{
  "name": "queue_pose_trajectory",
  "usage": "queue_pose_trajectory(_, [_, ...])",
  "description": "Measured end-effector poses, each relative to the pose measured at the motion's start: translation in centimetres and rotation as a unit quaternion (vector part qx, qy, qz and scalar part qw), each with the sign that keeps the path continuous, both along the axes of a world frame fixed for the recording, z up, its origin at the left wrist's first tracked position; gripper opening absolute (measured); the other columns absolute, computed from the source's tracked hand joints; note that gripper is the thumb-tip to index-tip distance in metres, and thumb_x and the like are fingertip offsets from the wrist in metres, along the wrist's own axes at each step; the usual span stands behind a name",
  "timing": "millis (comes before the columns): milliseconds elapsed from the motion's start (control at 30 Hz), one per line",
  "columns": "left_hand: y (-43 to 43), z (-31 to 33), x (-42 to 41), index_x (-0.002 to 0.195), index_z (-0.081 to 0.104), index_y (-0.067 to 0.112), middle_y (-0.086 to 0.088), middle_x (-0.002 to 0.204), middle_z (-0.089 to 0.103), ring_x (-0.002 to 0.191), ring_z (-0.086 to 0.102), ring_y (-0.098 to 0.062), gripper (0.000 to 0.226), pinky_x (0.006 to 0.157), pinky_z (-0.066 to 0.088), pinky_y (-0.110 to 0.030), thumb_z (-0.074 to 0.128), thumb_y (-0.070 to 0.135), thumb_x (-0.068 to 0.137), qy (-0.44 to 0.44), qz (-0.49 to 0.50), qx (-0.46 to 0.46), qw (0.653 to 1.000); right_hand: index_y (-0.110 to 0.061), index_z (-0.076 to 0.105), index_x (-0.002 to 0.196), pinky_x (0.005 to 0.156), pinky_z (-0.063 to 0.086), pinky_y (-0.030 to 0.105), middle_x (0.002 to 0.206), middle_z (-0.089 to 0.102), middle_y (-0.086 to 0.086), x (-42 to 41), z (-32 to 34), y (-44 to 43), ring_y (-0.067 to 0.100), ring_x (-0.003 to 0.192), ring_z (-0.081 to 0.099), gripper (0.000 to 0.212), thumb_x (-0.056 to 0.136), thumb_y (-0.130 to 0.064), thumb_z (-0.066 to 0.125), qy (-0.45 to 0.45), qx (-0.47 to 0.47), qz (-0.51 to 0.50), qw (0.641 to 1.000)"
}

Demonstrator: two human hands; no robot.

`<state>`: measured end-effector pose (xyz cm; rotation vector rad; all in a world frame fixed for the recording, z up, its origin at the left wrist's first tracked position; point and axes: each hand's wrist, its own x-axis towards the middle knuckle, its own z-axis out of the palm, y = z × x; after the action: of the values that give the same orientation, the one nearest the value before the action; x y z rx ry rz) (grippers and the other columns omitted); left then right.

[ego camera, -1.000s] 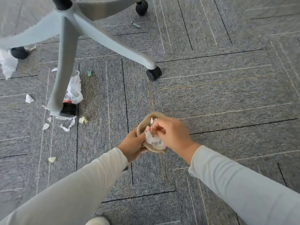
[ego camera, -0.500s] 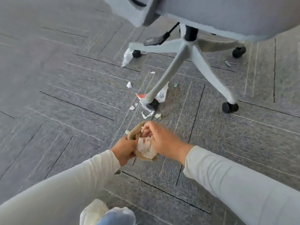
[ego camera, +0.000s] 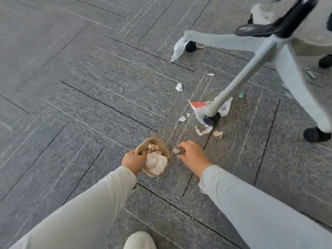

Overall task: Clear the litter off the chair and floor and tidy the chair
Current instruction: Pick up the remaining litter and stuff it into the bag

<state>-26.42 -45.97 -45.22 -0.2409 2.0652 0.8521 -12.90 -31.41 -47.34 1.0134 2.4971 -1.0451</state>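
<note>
**Scrap at the fingertips, litter under the chair**

The left hand point(ego camera: 133, 161) grips a brown paper container point(ego camera: 152, 141) stuffed with a crumpled tissue point(ego camera: 156, 161), low over the carpet point(ego camera: 89, 105). The right hand point(ego camera: 193, 154), fingers apart and empty, hovers at a small pale scrap point(ego camera: 176, 150). Beyond, a chair leg point(ego camera: 239, 81) and its castor point(ego camera: 212, 120) sit on a torn red-and-white wrapper point(ego camera: 198, 106).

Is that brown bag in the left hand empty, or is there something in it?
Not empty. The brown bag, open-mouthed in the left hand, holds crumpled white paper and small scraps.
</note>
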Motion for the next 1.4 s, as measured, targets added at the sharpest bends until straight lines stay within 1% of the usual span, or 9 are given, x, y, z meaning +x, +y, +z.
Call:
queue_pose_trajectory(100, [0.2,-0.3,-1.1,0.078,0.055,0.014,-0.011,0.076,0.066,0.068,0.064,-0.027,0.007,0.072,0.057,-0.038,0.054,0.013,0.085,0.003,-0.051,-0.009,0.999,-0.019,0.055,0.086,0.071,0.044,0.031,0.091,0.052,-0.003,-1.2,-1.5,-0.5,0.017,0.08,0.054,0.006,0.084,-0.017,0.061,0.007,0.015,-0.014,1.0])
queue_pose_trajectory(267, [1.0,-0.6,-2.8,0.075,0.055,0.015,-0.018,0.091,0.069,0.086,0.068,-0.034,0.01,0.082,0.056,-0.049,0.055,0.012,0.085,-0.006,-0.097,-0.004,0.995,-0.016,0.063,0.074,0.066,0.042,0.028,0.082,0.059,-0.002,-2.6,-1.8,0.7,0.015,0.073,0.056,0.01,0.084,-0.015,0.06,-0.022,0.004,-0.024,0.999])
queue_pose_trajectory(433, [2.9,-0.1,-3.4,0.094,0.059,0.01,-0.017,0.095,0.069,0.091,0.067,-0.034,0.009,0.083,0.055,-0.05,0.055,0.01,0.087,-0.035,-0.102,0.052,0.993,-0.015,0.068,0.075,0.064,0.045,0.018,0.072,0.066,-0.004,-4.5,2.0,2.7,0.007,0.068,0.059,0.005,0.075,-0.019,0.071,0.105,-0.077,-0.066,0.989])
queue_pose_trajectory(633, [6.6,1.5,-2.1,0.109,0.058,0.002,-0.023,0.11,0.066,0.101,0.064,-0.038,0.026,0.09,0.052,-0.054,0.062,0.009,0.085,-0.167,-0.035,0.207,0.963,-0.021,0.074,0.087,0.075,0.046,0.028,0.088,0.072,0.004,-5.8,5.2,4.2,0.016,0.081,0.062,0.012,0.079,-0.017,0.066,0.063,0.01,0.017,0.998])
queue_pose_trajectory(867, [8.1,2.4,-2.8,0.112,0.057,0.0,-0.023,0.11,0.065,0.102,0.063,-0.039,0.035,0.09,0.052,-0.052,0.067,0.001,0.079,-0.178,-0.018,0.209,0.961,-0.014,0.067,0.106,0.093,0.039,0.039,0.111,0.06,0.01,-6.1,6.7,4.2,0.025,0.104,0.051,0.025,0.09,-0.011,0.049,0.024,-0.012,0.049,0.998])
queue_pose_trajectory(1000, [9.8,2.9,-2.6,0.103,0.061,0.004,-0.018,0.101,0.067,0.095,0.065,-0.034,0.028,0.087,0.054,-0.047,0.064,-0.006,0.077,-0.168,-0.066,0.205,0.962,-0.017,0.064,0.112,0.089,0.033,0.017,0.101,0.049,-0.001,-5.3,8.8,5.4,0.007,0.094,0.042,0.031,0.09,-0.007,0.044,-0.011,-0.058,0.039,0.998])
queue_pose_trajectory(1100, [11.2,2.5,-1.3,0.091,0.064,0.009,-0.016,0.096,0.068,0.091,0.066,-0.032,0.023,0.087,0.055,-0.046,0.062,-0.007,0.076,-0.142,-0.096,0.183,0.968,-0.02,0.067,0.107,0.06,0.035,-0.002,0.087,0.057,-0.014,-3.6,10.0,8.4,-0.006,0.071,0.049,0.027,0.088,-0.01,0.05,-0.061,-0.095,0.075,0.991])
queue_pose_trajectory(1267, [11.6,0.3,0.8,0.074,0.06,0.019,-0.015,0.096,0.069,0.091,0.067,-0.031,0.021,0.085,0.056,-0.047,0.06,-0.002,0.077,-0.088,-0.067,0.14,0.984,-0.013,0.072,0.082,0.048,0.037,0.009,0.078,0.071,0.002,-0.7,8.1,15.2,0.008,0.061,0.055,0.009,0.078,-0.018,0.066,-0.148,0.015,0.078,0.986])
queue_pose_trajectory(1400, [11.3,-0.8,1.7,0.076,0.058,0.017,-0.016,0.096,0.069,0.089,0.068,-0.03,0.016,0.083,0.057,-0.046,0.058,0.001,0.08,-0.075,-0.039,0.124,0.989,-0.02,0.054,0.059,0.054,0.039,0.025,0.061,0.059,-0.004,1.2,4.0,16.1,0.016,0.067,0.057,0.025,0.071,-0.032,0.073,-0.173,0.058,0.008,0.983])
